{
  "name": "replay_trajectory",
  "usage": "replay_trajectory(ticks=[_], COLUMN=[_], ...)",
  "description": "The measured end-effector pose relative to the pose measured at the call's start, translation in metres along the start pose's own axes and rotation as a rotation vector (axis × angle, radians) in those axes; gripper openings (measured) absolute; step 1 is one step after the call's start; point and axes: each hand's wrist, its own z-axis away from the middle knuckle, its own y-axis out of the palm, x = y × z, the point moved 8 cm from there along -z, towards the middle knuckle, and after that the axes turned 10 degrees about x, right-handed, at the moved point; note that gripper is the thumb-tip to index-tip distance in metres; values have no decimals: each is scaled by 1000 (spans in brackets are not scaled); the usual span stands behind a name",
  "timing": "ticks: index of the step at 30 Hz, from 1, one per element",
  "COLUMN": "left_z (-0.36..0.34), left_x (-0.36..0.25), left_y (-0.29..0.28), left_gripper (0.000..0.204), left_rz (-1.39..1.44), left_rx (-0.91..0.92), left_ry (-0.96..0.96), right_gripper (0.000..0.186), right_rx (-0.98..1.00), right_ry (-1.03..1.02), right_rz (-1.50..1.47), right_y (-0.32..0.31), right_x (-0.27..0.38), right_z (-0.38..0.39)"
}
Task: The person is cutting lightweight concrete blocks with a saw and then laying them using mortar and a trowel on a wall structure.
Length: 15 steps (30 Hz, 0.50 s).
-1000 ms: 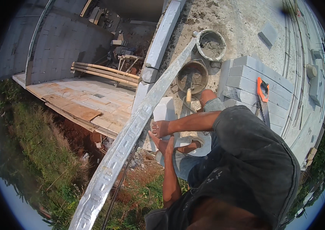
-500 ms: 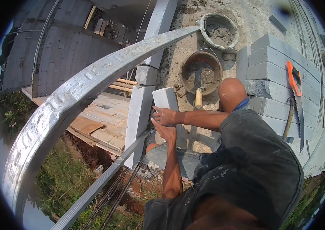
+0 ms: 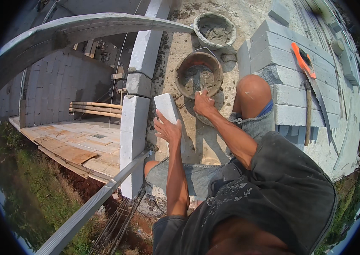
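A pale grey lightweight block (image 3: 166, 107) stands beside the low wall. My left hand (image 3: 169, 129) lies against it with fingers spread, touching its near part. Its lower end is partly hidden by my hand and arm. My right hand (image 3: 205, 104) is closed around the handle of a trowel, whose metal part (image 3: 201, 84) reaches into a brown bucket (image 3: 180, 88) of wet grey mortar. Most of the handle is covered by my fingers. The low wall (image 3: 132, 127) of the same pale blocks runs along my left side, with dark joints around one short block (image 3: 138, 84).
Another mortar bucket (image 3: 196, 36) stands farther off. At right, an orange-handled saw (image 3: 302, 59) and a wooden-handled hammer (image 3: 308, 112) lie on stacked blocks (image 3: 269, 55). A metal bar (image 3: 99, 193) crosses the wall at near left; beyond the wall is a drop.
My right hand has left the block and taken hold of the trowel in the bucket. My left hand has stayed at the block, with fingers more spread. The view has shifted.
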Motion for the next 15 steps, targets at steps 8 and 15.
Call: replay_trajectory(ticks=[8,15], left_z=[-58,-42], left_x=[-11,-17], left_y=[-13,-41], left_gripper=[112,110], left_rz=[100,250], left_rx=[8,120], left_ry=[-15,69], right_gripper=[32,54], right_rx=[90,23], right_ry=[-368,-344], right_rz=[979,825], right_y=[-103,-130], right_x=[69,2], right_z=[-5,13])
